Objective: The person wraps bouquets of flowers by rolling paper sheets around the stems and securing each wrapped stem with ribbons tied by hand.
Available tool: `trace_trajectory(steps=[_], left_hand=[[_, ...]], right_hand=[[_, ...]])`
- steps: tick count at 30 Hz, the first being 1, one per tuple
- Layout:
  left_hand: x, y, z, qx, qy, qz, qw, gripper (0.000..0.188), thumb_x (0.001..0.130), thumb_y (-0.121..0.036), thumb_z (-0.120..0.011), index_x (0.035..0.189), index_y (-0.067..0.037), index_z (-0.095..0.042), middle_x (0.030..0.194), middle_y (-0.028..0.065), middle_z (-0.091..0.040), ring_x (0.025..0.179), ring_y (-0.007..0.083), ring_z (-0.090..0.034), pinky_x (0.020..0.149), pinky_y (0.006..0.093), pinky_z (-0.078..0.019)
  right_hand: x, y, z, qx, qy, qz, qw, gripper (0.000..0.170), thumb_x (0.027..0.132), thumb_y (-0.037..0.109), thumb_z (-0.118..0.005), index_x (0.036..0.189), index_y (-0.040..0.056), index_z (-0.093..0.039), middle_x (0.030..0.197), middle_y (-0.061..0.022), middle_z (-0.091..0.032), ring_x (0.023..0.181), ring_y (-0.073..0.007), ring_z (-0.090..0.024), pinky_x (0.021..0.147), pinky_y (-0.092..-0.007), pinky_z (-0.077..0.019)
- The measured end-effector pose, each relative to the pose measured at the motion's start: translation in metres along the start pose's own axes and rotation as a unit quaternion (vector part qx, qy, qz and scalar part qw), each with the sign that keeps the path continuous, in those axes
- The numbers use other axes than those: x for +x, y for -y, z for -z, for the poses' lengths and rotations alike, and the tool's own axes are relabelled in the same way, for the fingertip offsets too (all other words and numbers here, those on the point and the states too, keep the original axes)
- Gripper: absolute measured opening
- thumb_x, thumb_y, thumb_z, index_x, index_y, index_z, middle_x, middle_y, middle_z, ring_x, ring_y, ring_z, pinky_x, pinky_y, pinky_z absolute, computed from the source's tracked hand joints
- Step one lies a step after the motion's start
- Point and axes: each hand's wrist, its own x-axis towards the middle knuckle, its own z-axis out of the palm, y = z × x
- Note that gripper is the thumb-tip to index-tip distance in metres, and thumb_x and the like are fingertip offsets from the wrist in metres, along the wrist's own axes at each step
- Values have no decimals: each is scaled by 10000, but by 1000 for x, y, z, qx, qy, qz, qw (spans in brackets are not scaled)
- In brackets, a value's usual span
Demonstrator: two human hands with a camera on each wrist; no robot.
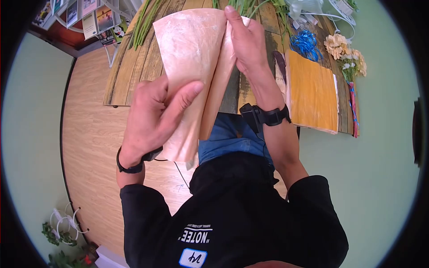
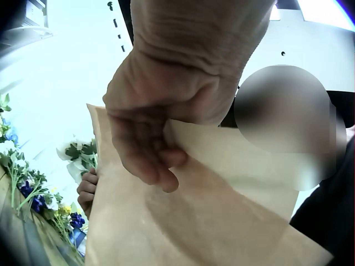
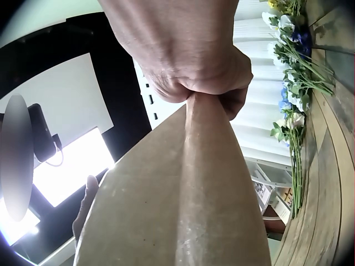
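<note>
A pale peach sheet of wrapping paper (image 1: 190, 49) with a pearly sheen is held up over the near edge of the table, folded into a loose cone-like shape. My left hand (image 1: 149, 118) grips its lower left side, thumb lying on the outer face and fingers tucked behind. At the top right edge, my right hand (image 1: 249, 47) pinches the paper near a fold. In the left wrist view, the left fingers (image 2: 147, 160) curl over the sheet (image 2: 222, 227). The right wrist view has the paper gathered into a point under the right hand (image 3: 188, 61).
Orange-yellow paper sheets (image 1: 313, 94) lie stacked on the right of the wooden table (image 1: 123, 73). Near them are tangled blue ribbon (image 1: 307, 44) and cream flowers (image 1: 344, 49) with wrapped stems. Green stems (image 1: 145, 27) lie at the back. A magazine rack (image 1: 94, 20) stands beyond the left edge.
</note>
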Motion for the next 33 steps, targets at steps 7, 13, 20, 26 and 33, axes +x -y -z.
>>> trace_trajectory(steps=[7, 13, 20, 26, 33], left_hand=[[9, -16, 0, -126, 3, 74, 989, 331, 983, -199, -681, 1209, 41, -654, 902, 33, -712, 739, 46, -591, 634, 216, -462], [24, -20, -6, -115, 27, 92, 989, 359, 998, -207, -662, 1238, 59, -646, 965, 34, -708, 775, 52, -590, 678, 192, -463], [25, -45, -39, -182, 196, 20, 963, 466, 1025, -198, -599, 1384, 86, -513, 981, 105, -730, 872, 140, -689, 729, 253, -541], [54, 10, -26, -214, -52, -10, 975, 423, 1072, -301, -477, 1290, 48, -572, 840, 74, -653, 775, 177, -659, 670, 315, -567], [23, 51, -85, -300, 74, 185, 933, 430, 1055, -365, -521, 1237, 15, -604, 1098, 122, -690, 1006, 208, -673, 816, 338, -568]], right_hand=[[-6, -8, 9, 38, -25, -1, 999, 397, 1022, 290, -609, 722, 32, -638, 591, 64, -451, 531, -43, -356, 457, -288, -303], [-16, 4, 15, -54, -56, -33, 996, 346, 1029, 331, -566, 805, 75, -627, 631, 41, -531, 562, -76, -465, 490, -282, -355], [-25, -4, 38, -77, -42, 83, 993, 381, 1023, 324, -522, 997, -27, -667, 751, -103, -647, 704, -241, -619, 656, -418, -488], [-37, 14, 40, 48, -82, -19, 995, 435, 966, 332, -621, 738, -31, -702, 608, -38, -631, 534, -92, -560, 497, -300, -422], [-48, 27, 30, 35, -34, -4, 999, 480, 969, 348, -607, 705, -45, -686, 548, -24, -567, 527, -88, -501, 510, -319, -420]])
